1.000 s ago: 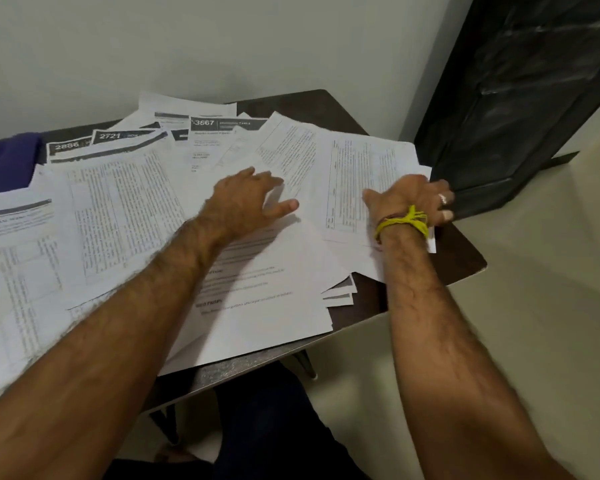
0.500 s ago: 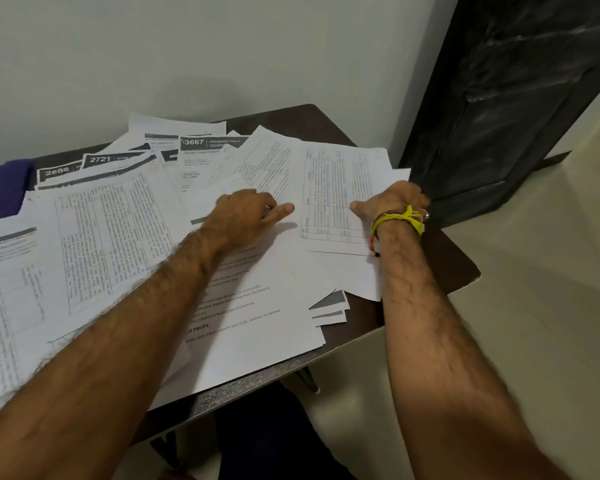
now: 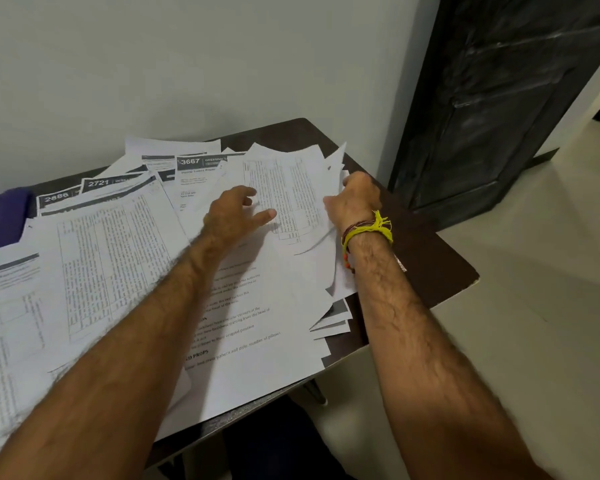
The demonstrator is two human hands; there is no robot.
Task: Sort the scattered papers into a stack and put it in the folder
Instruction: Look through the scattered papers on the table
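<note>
**Papers not yet stacked, gathering only begun**

Near you, the sheets (image 3: 250,341) lay spread over the table (image 3: 426,268), and some hung over its front edge. No stack was made and nothing was in a folder; I could not tell a folder for sure, though something purple (image 3: 0,216) lay at the far left. So most of the task was left, in my judgement.

Further out, your left hand (image 3: 234,214) rested on the papers with its fingers loosely spread, holding nothing. Your right hand (image 3: 355,197) gripped the right edge of several raised sheets (image 3: 284,188) near the table's right side.

Beyond, the wall closed the far edge. Free room was only on the right, over the floor.
</note>
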